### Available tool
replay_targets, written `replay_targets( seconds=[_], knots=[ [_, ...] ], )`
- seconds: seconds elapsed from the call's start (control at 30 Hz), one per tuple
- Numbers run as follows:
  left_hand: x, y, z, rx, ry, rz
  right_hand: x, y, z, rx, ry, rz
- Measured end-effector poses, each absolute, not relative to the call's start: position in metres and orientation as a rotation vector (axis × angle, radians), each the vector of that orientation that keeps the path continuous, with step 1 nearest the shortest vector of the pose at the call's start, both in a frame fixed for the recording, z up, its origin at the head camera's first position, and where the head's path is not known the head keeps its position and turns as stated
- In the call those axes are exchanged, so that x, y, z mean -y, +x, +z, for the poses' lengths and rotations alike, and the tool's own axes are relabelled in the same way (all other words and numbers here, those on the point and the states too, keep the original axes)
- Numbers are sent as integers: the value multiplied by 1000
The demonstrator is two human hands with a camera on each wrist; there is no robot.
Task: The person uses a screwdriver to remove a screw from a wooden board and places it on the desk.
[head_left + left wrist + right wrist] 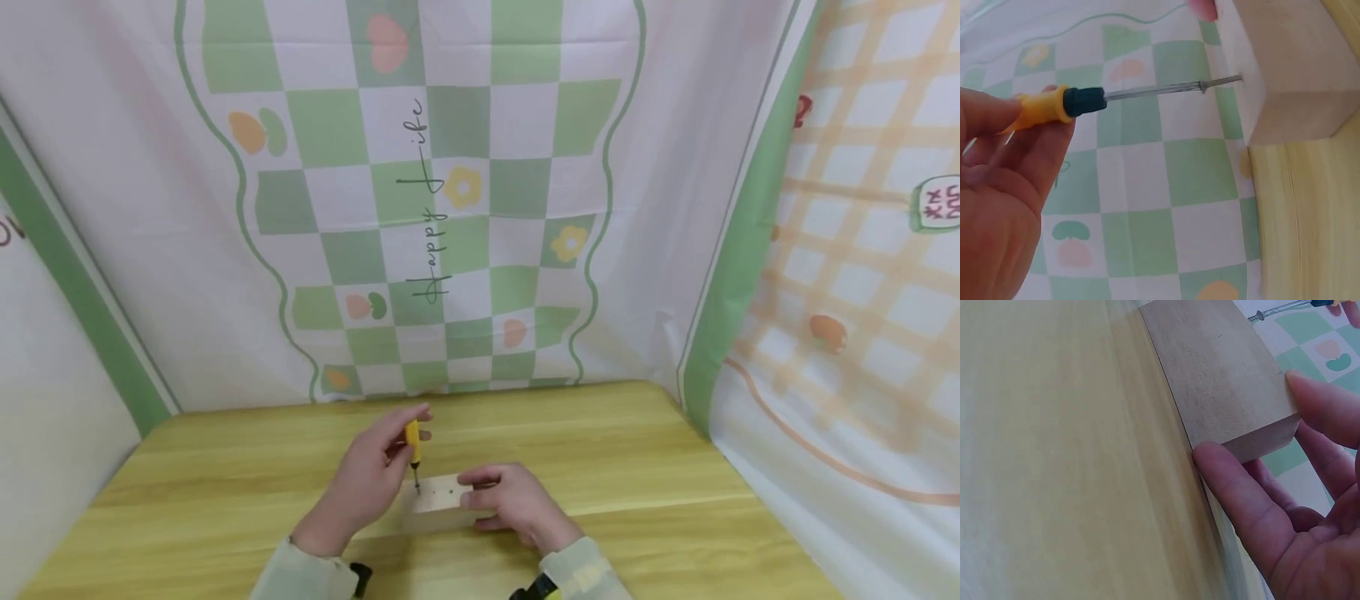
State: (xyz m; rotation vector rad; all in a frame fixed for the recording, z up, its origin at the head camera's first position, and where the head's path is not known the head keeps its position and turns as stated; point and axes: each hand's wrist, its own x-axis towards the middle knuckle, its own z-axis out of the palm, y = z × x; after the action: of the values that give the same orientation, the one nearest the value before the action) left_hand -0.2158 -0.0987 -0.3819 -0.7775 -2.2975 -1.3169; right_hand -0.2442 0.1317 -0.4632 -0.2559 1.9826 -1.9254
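At lower centre of the head view, the wooden block point(442, 522) lies down and right of the left hand point(366, 477), its long axis running left to right; that hand's fingers pinch the yellow screwdriver point(412, 435), nearly upright, its tip at the screw point(1221, 81) near the block's left end. The right hand point(519, 502) grasps the opposite end. The table point(637, 458) spreads left and right, its back edge above the hands.
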Motion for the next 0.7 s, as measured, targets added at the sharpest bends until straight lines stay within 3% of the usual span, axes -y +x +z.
replay_targets(
  seconds=[0.7],
  knots=[
    [92, -215, -382, 2287, -565, -1142, -133, -244, -463, -1985, -270, -1924]
  ],
)
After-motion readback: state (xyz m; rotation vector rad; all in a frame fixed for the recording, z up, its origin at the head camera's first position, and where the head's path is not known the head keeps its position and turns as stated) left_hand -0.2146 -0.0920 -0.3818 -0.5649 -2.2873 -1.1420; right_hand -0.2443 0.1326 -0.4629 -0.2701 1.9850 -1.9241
